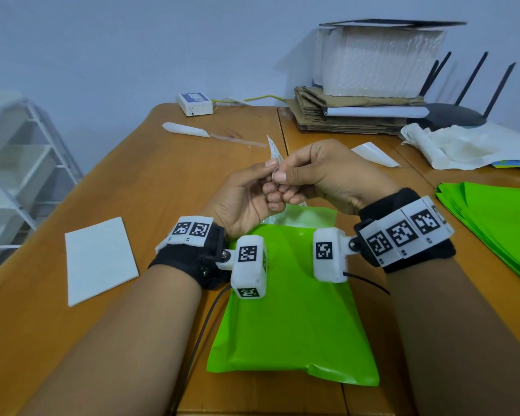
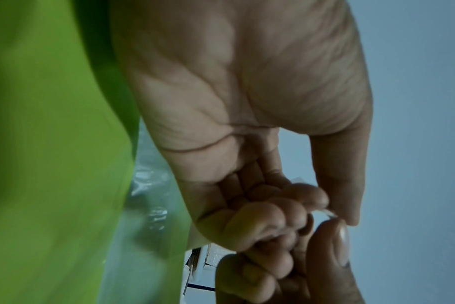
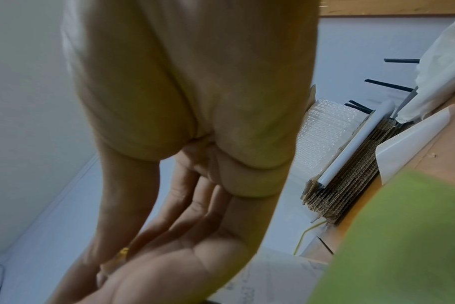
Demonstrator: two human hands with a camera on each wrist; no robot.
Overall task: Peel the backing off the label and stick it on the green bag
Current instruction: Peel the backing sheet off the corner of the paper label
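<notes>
Label (image 1: 274, 153): only its upper strip shows above the fingertips; the remainder is hidden between the left hand (image 1: 246, 199) and right hand (image 1: 324, 175). Whether the backing has separated cannot be told. Green bag (image 1: 294, 310): far edge is covered by both hands and the wrist cameras; in both wrist views it is blurred and cut off by the frame edge.

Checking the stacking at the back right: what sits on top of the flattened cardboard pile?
On the cardboard pile lie a rolled white sheet and an upright pack of bubble wrap capped by a dark board. Anything beneath the pack is covered.
</notes>
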